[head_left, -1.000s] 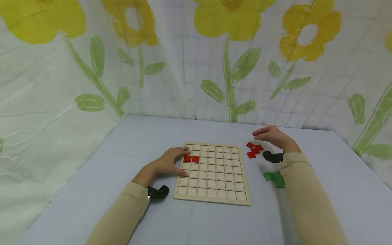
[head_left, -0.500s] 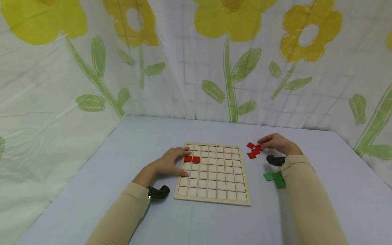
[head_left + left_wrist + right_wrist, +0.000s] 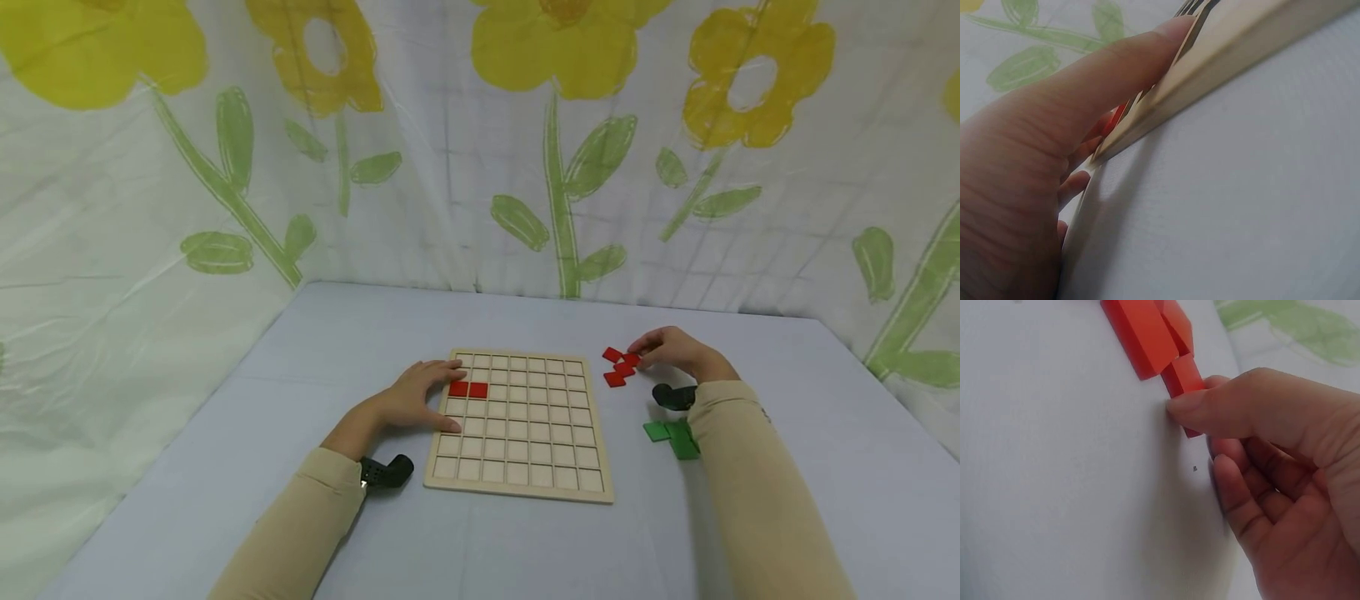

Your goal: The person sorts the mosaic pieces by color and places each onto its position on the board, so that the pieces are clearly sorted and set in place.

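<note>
A wooden grid board (image 3: 519, 493) lies on the table, with two red square tiles (image 3: 477, 390) side by side in cells near its left edge. My left hand (image 3: 405, 398) rests on that edge, thumb and fingers spread; the left wrist view shows the thumb (image 3: 1129, 62) lying over the board's rim. To the right of the board, my right hand (image 3: 677, 350) pinches one red tile (image 3: 1183, 374) between thumb and forefinger. That tile is at the right side of a small cluster of loose red tiles (image 3: 615, 379), which lie flat on the table.
Green tiles (image 3: 681, 442) lie in a heap nearer me, beside the right forearm, which partly hides them. A pale cloth covers the table (image 3: 517, 550). Behind it hangs a white curtain (image 3: 450, 167) with printed yellow flowers.
My right hand has come down from above the red tiles and now pinches the right-hand one. The left hand keeps its place on the board.
</note>
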Demonstrator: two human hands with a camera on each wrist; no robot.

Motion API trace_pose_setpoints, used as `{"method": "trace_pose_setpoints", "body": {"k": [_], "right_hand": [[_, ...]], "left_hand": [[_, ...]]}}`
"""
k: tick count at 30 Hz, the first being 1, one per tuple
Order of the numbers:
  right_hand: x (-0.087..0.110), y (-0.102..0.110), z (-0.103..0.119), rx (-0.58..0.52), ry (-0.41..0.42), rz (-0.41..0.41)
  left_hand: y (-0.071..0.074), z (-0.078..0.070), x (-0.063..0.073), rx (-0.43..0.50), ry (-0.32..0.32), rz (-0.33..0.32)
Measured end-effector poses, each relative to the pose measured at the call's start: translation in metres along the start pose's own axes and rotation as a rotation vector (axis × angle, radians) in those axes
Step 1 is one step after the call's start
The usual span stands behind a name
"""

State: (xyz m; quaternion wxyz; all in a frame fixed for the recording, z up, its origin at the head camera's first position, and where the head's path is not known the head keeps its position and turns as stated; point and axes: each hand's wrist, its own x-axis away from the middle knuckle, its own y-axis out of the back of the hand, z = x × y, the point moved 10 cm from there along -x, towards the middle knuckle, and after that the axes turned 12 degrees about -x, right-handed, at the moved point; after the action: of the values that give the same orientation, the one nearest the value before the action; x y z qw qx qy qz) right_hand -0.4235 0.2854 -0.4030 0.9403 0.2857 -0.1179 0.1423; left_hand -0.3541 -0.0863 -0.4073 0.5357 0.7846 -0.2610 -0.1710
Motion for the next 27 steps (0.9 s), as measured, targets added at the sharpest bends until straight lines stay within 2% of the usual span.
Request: {"method": "trace_pose_setpoints", "body": {"k": [12,20,27], "right_hand": [[0.0017,0.0,0.0042,0.055,0.037,-0.005],[0.0049,0.0046,0.0059,0.14,0.064,-0.053],[0.0082,0.0063,0.0066,0.132,0.071,-0.093]], "left_hand": [[-0.0009,-0.0007,0.0001,0.004,-0.01,-0.001],[-0.0004,-0.0007,0.001,-0.007,-0.008,0.001],[0.0003,-0.0009,0.0008,-0.008,-0.002,0.002]]}}
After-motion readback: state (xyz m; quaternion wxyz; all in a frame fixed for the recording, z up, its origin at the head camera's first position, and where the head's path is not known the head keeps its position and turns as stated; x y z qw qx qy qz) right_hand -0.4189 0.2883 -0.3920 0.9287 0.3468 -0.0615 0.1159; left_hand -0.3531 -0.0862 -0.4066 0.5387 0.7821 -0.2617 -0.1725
